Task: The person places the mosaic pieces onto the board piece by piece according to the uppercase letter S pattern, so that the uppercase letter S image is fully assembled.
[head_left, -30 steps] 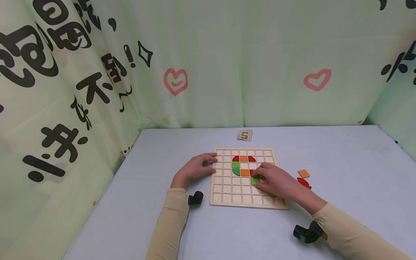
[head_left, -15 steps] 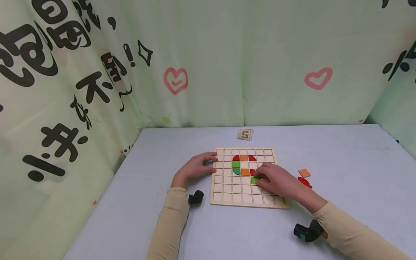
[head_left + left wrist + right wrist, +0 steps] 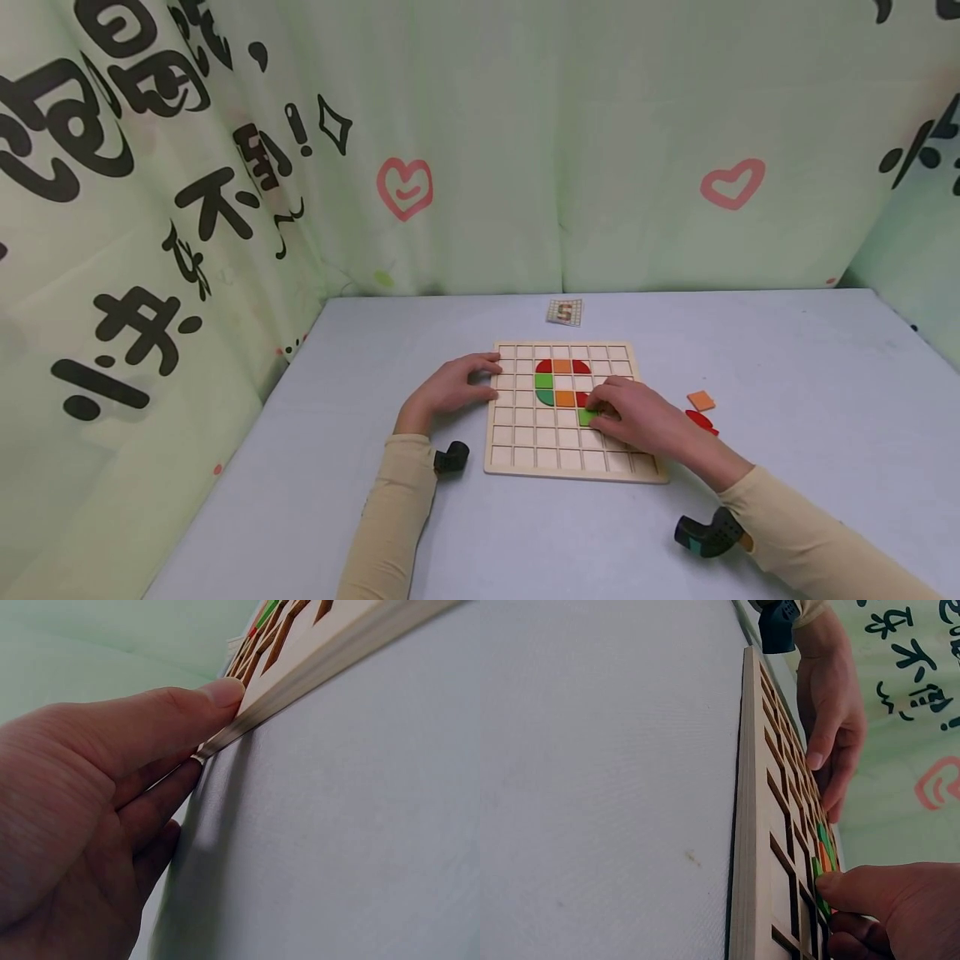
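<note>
A wooden grid board (image 3: 525, 460) lies on the table with coloured tiles in several of its cells. At its left edge, my left hand (image 3: 453, 383) rests its thumb and fingertips, fairly straight; the left wrist view shows the thumb (image 3: 221, 694) on the rim. Over the right side of the board, my right hand (image 3: 637, 415) pinches a light green square tile (image 3: 586, 417). That tile (image 3: 817, 881) sits slightly raised and tilted at the thumb in the right wrist view. The fingers partly cover it and the red tile (image 3: 581, 399) just above.
Right of the board lie an orange square tile (image 3: 701, 401) and red pieces (image 3: 699, 419), partly behind the right forearm. A small card (image 3: 564, 312) with a gridded figure lies beyond the board. Printed curtains (image 3: 555, 167) hang behind and left of the table.
My right fingers have shifted very slightly at the light green tile, which lies a touch further left than a second ago. The left hand stays put.
</note>
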A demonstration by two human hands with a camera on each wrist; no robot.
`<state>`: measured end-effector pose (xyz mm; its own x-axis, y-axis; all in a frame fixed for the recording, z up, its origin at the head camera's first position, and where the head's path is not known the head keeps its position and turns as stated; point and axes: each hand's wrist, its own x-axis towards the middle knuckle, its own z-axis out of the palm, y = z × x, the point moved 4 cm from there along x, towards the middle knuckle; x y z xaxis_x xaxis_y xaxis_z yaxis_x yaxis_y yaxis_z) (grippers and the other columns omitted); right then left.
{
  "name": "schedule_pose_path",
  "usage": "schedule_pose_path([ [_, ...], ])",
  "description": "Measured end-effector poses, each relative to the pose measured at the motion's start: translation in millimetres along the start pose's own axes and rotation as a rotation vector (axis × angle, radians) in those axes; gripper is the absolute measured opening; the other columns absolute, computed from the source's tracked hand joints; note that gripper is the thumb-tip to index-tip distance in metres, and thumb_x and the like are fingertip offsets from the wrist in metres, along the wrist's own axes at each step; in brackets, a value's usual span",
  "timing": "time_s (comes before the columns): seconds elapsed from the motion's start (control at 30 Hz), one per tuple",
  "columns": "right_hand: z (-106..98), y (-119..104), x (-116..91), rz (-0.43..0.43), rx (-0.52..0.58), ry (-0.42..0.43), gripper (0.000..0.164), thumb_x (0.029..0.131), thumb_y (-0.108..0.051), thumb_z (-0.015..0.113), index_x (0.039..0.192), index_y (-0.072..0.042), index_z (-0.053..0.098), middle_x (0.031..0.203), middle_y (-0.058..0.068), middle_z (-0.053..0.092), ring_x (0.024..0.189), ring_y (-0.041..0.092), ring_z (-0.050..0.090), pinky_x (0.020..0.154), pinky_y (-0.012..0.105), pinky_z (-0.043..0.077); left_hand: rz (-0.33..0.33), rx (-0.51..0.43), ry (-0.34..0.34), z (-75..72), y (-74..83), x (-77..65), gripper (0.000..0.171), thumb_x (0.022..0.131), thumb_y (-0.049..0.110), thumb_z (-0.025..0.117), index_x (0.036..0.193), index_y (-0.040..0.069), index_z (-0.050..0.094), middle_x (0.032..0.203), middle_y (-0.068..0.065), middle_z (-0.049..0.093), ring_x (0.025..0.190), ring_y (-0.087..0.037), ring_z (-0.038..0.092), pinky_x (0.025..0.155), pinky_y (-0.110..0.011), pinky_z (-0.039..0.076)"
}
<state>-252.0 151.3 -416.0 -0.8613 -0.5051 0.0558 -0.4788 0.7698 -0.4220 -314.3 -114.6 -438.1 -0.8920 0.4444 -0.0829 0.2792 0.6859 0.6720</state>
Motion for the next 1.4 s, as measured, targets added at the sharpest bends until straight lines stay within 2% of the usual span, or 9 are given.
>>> schedule_pose_path([
  [0.47,1,1,0,0.018,0.018,0.002,0.02,0.087,-0.015,0.077,0.104,-0.007,0.072,0.101,0.005,0.066,0.086,0.014,0.058,0.075,0.029,0.055,0.008,0.0,-0.003,0.3,-2.5,1.9,0.04,0.093,0.019,0.072,0.131,0.008,0.065,0.155,0.0,0.047,0.149,-0.021,0.035,0.123,-0.039,0.03],
  [0.7,-2,1,-2,0.032,0.04,0.018,0.019,0.088,-0.016,0.076,0.104,-0.007,0.073,0.101,0.004,0.066,0.088,0.015,0.059,0.078,0.033,0.055,0.019,0.001,-0.002,-0.3,-1.2,0.5,0.039,0.092,0.017,0.072,0.129,0.007,0.066,0.155,-0.002,0.048,0.149,-0.023,0.036,0.123,-0.04,0.03],
  [0.93,-30,13,-13,0.111,0.089,0.113,0.022,0.093,-0.018,0.07,0.11,-0.005,0.071,0.102,0.005,0.066,0.091,0.018,0.06,0.076,0.034,0.054,0.03,0.002,-0.001,-0.3,-0.9,0.3,0.039,0.093,0.018,0.072,0.13,0.007,0.066,0.155,-0.002,0.048,0.148,-0.023,0.036,0.123,-0.041,0.031],
  [1.1,-55,31,-23,0.17,0.097,0.188,0.029,0.094,-0.019,0.069,0.116,0.0,0.068,0.11,0.014,0.067,0.096,0.026,0.063,0.081,0.041,0.057,0.018,-0.004,-0.006,-0.1,-1.0,0.1,0.039,0.093,0.018,0.071,0.13,0.008,0.066,0.155,-0.001,0.047,0.149,-0.023,0.035,0.123,-0.04,0.03],
  [1.27,-69,50,-35,0.262,0.101,0.185,0.038,0.096,-0.025,0.068,0.124,0.0,0.064,0.116,0.02,0.064,0.1,0.034,0.064,0.079,0.045,0.059,0.01,-0.013,-0.008,0.4,-0.9,0.3,0.039,0.093,0.018,0.071,0.13,0.008,0.066,0.156,0.0,0.047,0.15,-0.022,0.034,0.123,-0.039,0.029],
  [1.4,-73,64,-43,0.292,0.103,0.148,0.043,0.096,-0.029,0.067,0.126,0.001,0.062,0.117,0.022,0.064,0.102,0.038,0.063,0.079,0.047,0.059,0.01,-0.014,-0.001,0.3,-0.8,0.2,0.039,0.093,0.018,0.072,0.13,0.008,0.066,0.156,0.0,0.047,0.149,-0.022,0.035,0.123,-0.039,0.03],
])
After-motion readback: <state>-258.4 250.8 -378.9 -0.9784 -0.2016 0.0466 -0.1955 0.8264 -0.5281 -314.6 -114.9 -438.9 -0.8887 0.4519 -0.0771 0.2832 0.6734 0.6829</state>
